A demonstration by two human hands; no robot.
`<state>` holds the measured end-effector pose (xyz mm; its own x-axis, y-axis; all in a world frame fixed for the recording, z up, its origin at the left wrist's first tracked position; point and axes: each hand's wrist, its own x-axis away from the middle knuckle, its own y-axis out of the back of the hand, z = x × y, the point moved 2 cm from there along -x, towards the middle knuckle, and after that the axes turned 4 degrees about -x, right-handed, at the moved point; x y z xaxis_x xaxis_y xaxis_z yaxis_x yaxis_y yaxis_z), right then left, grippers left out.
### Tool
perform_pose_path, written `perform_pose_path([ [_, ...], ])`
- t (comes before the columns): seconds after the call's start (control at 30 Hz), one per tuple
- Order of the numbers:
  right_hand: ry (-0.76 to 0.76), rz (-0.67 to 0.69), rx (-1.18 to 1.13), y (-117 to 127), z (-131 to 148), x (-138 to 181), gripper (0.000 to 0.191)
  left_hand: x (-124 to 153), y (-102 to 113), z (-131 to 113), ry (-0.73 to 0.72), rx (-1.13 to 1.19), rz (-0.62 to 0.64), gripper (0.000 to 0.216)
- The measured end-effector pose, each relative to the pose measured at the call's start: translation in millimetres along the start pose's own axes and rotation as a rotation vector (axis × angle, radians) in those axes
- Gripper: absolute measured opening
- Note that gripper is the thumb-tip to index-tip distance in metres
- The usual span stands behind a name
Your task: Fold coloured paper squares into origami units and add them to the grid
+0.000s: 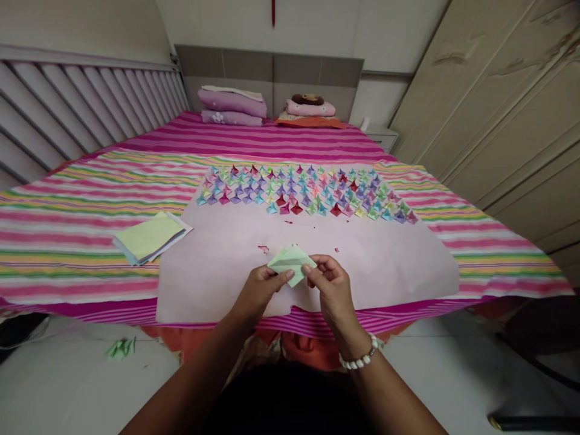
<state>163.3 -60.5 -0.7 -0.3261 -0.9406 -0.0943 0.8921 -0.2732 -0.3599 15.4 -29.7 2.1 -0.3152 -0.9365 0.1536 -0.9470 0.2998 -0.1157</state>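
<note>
A pale green square of folding paper [293, 261], creased and turned to a diamond, is held up between my two hands over the near part of a large white sheet [217, 272]. My left hand [263, 287] pinches its left side, thumb on the front. On the right side, my right hand [330, 281] grips the edge between thumb and fingers; a white bead bracelet [360, 359] circles that wrist. Beyond them, rows of small folded paper pieces [292, 188] in many colours stand on the far half of the sheet.
A stack of coloured paper [151, 237] lies left of the sheet on the striped bedspread [67, 241]. Small red scraps [263, 248] dot the sheet. Folded bedding [233, 106] sits by the headboard [317, 78]. A green folded paper piece [121, 348] is on the floor at left.
</note>
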Motion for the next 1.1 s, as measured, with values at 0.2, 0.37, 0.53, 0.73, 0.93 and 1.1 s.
perform_pose_path([
  [0.2,0.298,0.103,0.218,1.3,13.5,-0.2,0.028,1.2,1.1,-6.3,-0.005,-0.065,-0.043,0.026],
  [0.37,0.338,0.153,0.284,0.7,14.8,0.5,0.025,0.0,0.2,-4.3,-0.013,-0.013,-0.054,0.021],
  [0.53,0.326,0.160,0.248,0.4,12.8,1.1,0.022,-0.3,-4.3,-1.0,0.031,0.233,0.018,0.026],
  [0.73,0.315,0.178,0.237,-0.9,16.1,3.5,0.007,1.6,-7.0,-3.6,0.053,0.322,0.016,0.027],
  [0.93,0.310,0.130,0.245,0.0,17.8,2.2,0.017,2.9,-5.6,-4.3,0.009,0.227,0.033,0.026],
  [1.1,0.364,0.162,0.330,-2.1,19.9,1.3,0.025,2.6,-5.6,-1.7,-0.003,0.242,0.064,0.026],
])
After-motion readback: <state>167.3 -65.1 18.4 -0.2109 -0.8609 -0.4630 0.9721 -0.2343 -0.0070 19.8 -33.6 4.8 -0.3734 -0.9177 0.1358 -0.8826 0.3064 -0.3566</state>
